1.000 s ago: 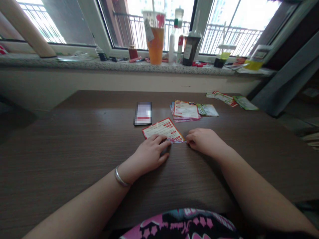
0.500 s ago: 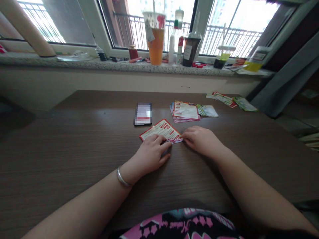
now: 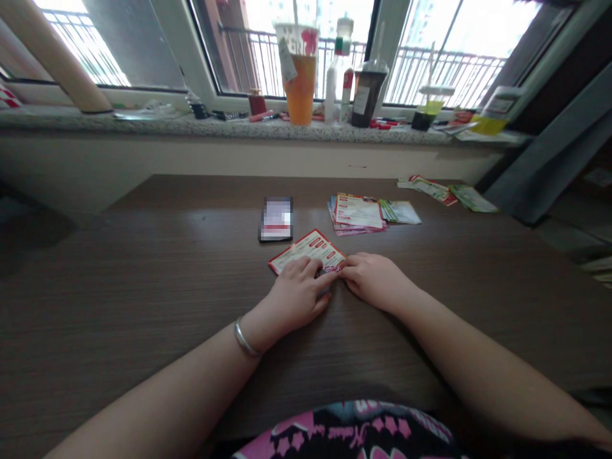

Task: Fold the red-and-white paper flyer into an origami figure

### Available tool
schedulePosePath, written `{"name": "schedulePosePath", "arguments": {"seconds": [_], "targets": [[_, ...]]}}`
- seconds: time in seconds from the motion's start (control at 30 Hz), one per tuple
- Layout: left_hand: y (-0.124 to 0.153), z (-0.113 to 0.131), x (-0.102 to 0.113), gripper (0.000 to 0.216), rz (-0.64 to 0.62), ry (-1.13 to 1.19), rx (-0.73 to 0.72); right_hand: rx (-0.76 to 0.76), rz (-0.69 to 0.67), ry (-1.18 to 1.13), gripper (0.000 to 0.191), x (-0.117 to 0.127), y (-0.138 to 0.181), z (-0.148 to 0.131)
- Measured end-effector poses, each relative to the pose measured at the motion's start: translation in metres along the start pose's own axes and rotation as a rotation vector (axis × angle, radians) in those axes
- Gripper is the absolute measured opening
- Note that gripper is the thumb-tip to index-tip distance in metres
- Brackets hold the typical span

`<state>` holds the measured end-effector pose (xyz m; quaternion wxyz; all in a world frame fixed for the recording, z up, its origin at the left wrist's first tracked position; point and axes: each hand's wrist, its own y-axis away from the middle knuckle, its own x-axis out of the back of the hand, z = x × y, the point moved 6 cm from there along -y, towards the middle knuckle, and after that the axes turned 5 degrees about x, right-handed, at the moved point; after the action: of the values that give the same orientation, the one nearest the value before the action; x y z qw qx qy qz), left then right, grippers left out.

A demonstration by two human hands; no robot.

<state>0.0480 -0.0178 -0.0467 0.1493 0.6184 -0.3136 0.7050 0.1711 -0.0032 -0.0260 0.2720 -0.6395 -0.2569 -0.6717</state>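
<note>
A printed leaflet (image 3: 310, 245), cream with a red border, lies at an angle on the table, its near right edge folded over. My left hand (image 3: 299, 287) holds it down, fingers on its printed face and thumb along the folded edge. At the right corner, the fingers of my right hand (image 3: 370, 277) are pinched together on the leaflet. The left thumb and the right fingertips meet there, covering that corner. A silver bangle (image 3: 245, 338) circles my left wrist.
Beyond the leaflet lies a phone (image 3: 276, 220) with a blurred screen. A stack of leaflets (image 3: 358, 213) is to its right, with more papers (image 3: 433, 190) at the far right. Cups and bottles, including an orange drink (image 3: 299, 89), line the windowsill (image 3: 215, 127).
My right hand has slid left and slightly nearer me along the leaflet's folded edge, so its fingertips now meet my left thumb. My left hand has shifted slightly right.
</note>
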Motion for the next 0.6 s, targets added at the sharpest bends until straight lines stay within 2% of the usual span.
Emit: {"name": "schedulePosePath", "arguments": {"seconds": [0.33,0.6], "targets": [[-0.001,0.001,0.006,0.037,-0.058,-0.092,-0.12,-0.02,-0.007,-0.009,0.028,0.003,0.0,-0.001],[-0.002,0.001,0.015,0.032,-0.076,-0.06,-0.115,-0.03,-0.009,-0.023,0.03,0.004,0.001,0.0]]}}
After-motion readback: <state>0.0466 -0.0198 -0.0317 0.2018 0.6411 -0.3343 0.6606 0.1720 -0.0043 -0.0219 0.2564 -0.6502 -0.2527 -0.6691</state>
